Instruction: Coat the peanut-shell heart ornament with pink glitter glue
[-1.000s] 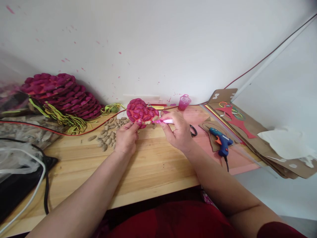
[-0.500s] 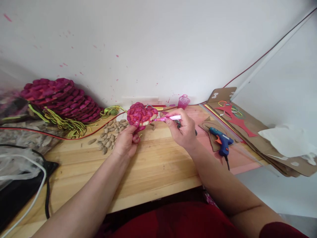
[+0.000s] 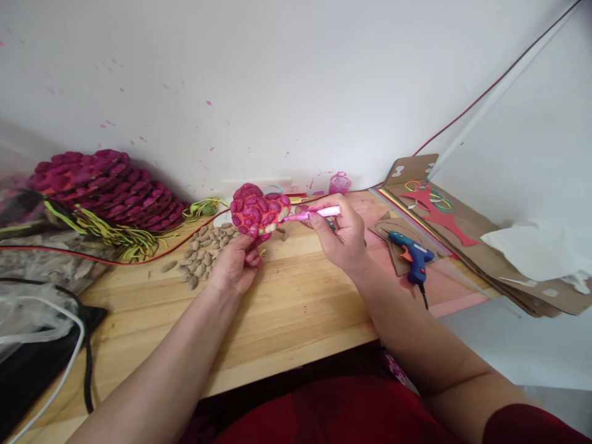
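Observation:
My left hand (image 3: 235, 262) grips a heart-shaped piece (image 3: 258, 208) covered in magenta-painted shells, holding it up by its lower edge above the wooden table (image 3: 287, 308). A few shells on its right edge are still tan. My right hand (image 3: 342, 233) pinches a pink-handled brush (image 3: 314, 213), and its tip touches the heart's right side. A loose heap of unpainted tan shells (image 3: 201, 250) lies just left of my left hand.
A pile of painted magenta pieces (image 3: 106, 185) with yellow-green cords sits at far left. A small pink paint cup (image 3: 340, 183) stands by the wall. A blue glue gun (image 3: 414, 256), cardboard sheets (image 3: 462, 240) and white paper (image 3: 536, 253) lie right. Cables and plastic (image 3: 41, 308) crowd the left edge.
Both hands have lifted a little and the heart piece has tilted more toward me. The brush handle has swung up and its tip stays at the heart's right edge.

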`<action>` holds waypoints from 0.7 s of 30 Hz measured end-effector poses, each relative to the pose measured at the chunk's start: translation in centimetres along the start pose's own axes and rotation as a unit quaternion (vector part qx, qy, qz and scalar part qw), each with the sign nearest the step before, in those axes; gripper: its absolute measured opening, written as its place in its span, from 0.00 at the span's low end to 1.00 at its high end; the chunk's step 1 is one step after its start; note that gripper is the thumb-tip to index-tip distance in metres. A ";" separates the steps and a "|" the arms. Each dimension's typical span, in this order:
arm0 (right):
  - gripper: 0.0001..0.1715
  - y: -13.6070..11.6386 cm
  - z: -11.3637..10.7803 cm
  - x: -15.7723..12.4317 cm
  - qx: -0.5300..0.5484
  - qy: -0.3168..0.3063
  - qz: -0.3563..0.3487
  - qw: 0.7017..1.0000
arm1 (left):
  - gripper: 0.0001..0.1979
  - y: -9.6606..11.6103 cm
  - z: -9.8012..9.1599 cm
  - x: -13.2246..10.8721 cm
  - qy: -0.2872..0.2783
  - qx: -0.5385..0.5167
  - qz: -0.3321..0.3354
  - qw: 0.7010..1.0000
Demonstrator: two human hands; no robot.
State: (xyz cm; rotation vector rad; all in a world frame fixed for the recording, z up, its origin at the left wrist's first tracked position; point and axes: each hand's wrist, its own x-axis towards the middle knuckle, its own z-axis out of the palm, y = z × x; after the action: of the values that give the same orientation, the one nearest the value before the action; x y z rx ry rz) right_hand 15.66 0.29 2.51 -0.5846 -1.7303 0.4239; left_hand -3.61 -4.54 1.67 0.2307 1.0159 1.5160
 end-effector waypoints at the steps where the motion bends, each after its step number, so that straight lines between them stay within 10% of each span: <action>1: 0.04 0.0 0.0 0.0 0.000 -0.003 0.000 1.000 | 0.08 -0.1 -0.1 0.1 -0.002 0.001 0.005 1.000; 21: 0.07 0.1 0.1 -0.1 0.014 0.010 0.027 0.999 | 0.09 -0.4 -0.4 0.2 -0.008 0.026 0.048 0.998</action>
State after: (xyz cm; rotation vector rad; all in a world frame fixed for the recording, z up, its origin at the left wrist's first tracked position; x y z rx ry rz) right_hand 15.60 0.33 2.33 -0.6144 -1.6903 0.4777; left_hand -3.61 -4.63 1.09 0.3315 1.0461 1.5720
